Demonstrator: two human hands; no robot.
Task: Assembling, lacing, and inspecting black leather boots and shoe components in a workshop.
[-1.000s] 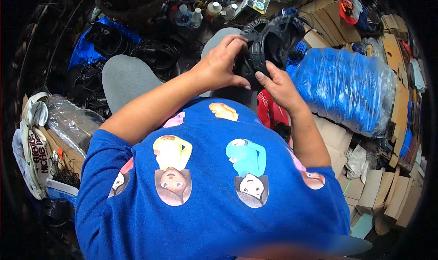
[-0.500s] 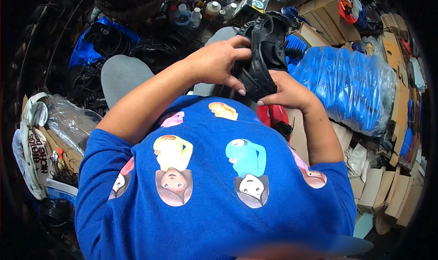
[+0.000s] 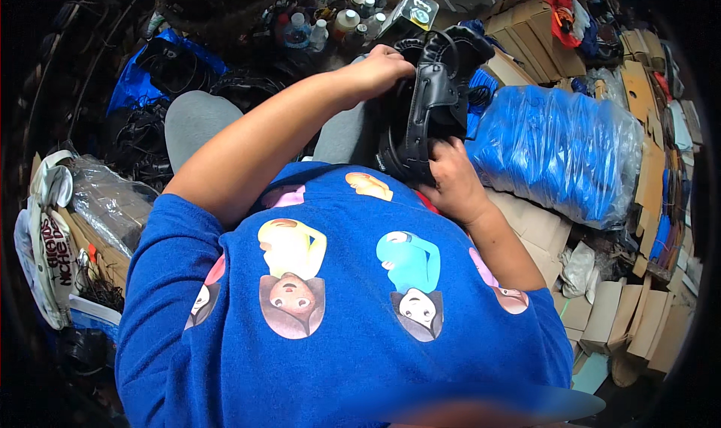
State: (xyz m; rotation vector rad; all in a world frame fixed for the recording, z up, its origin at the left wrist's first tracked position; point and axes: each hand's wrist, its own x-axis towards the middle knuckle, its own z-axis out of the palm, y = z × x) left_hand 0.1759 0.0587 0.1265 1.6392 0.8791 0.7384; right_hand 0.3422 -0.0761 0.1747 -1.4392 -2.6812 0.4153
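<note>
Both hands gripped one black sandal (image 3: 428, 105) over the lap: left hand (image 3: 379, 71) on top, right hand (image 3: 451, 180) below. One clear bag of blue pieces (image 3: 563, 150) lay right; several small bottles (image 3: 330, 15) stood ahead.

Your right hand (image 3: 451, 180): fingertips hidden behind the black stitched leather sandal upper (image 3: 428, 105), so the grip there cannot be read; your left hand (image 3: 379, 71) covers the piece's top left edge, its fingers curled out of sight. Cluster of small plastic bottles and jars (image 3: 338, 15): too small and dark to tell contents. Your blue printed sweatshirt (image 3: 338, 338): lower hem blurred; your lap beneath is hidden.
</note>
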